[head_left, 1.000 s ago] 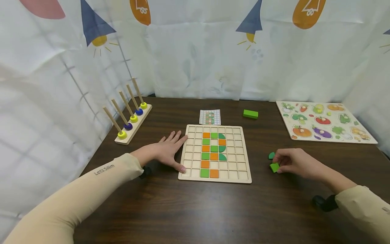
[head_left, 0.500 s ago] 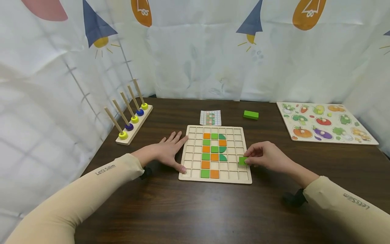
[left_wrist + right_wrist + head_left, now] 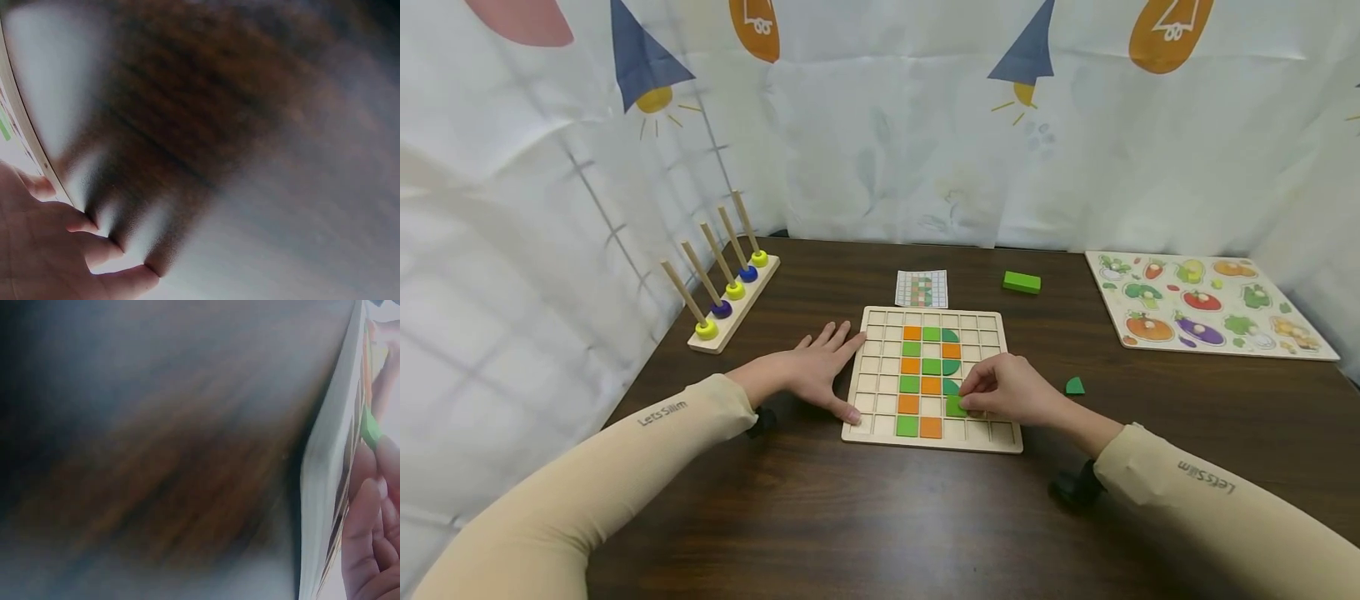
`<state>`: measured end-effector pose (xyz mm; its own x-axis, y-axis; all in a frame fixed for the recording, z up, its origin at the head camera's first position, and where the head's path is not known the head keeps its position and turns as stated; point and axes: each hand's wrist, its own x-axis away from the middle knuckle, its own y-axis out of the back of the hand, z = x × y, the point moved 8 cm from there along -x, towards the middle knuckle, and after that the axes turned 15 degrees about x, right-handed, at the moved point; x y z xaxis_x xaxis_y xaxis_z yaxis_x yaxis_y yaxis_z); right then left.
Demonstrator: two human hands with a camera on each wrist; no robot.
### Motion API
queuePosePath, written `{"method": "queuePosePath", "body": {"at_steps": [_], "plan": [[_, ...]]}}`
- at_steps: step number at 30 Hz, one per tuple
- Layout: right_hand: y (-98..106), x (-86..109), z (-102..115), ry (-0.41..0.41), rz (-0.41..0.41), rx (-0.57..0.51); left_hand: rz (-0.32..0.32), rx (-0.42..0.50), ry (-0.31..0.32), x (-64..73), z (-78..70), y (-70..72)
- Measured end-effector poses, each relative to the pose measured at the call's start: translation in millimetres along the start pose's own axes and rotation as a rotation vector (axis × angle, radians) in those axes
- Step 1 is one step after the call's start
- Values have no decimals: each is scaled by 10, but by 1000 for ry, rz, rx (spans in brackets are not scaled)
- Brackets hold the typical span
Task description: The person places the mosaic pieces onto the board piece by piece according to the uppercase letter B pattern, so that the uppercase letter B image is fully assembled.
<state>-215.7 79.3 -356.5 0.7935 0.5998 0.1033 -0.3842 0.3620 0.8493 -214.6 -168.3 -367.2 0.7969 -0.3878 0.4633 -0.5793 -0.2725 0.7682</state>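
Note:
A wooden grid board (image 3: 981, 431) lies on the dark table, with green square tiles (image 3: 908, 384), orange square tiles (image 3: 931, 427) and dark green rounded tiles (image 3: 951, 367) in its middle columns. My left hand (image 3: 816, 373) rests with fingers spread at the board's left side, its thumb on the lower left corner. Over the board's lower right part, my right hand (image 3: 1007, 389) pinches a bright green square tile (image 3: 955, 406) between thumb and fingers. That tile is tilted, close by the lowest dark green piece. In the right wrist view a sliver of the green tile (image 3: 370, 430) shows at the fingertips.
Right of the board lies a loose dark green quarter-round tile (image 3: 1075, 386). Behind stand a small printed grid card (image 3: 934, 289) and a green block (image 3: 1022, 283). A vegetable puzzle board (image 3: 1225, 351) lies far right; a peg stand (image 3: 745, 298) with rings is far left.
My right hand has picked the green square tile off the table right of the board and carried it left over the grid. My left hand has stayed at the board's edge.

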Motion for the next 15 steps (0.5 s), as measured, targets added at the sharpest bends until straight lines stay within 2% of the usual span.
{"method": "queuePosePath", "body": {"at_steps": [15], "plan": [[-48,-13,71,-10,-18,93,0,-7,1,21,-15,-1]]}}
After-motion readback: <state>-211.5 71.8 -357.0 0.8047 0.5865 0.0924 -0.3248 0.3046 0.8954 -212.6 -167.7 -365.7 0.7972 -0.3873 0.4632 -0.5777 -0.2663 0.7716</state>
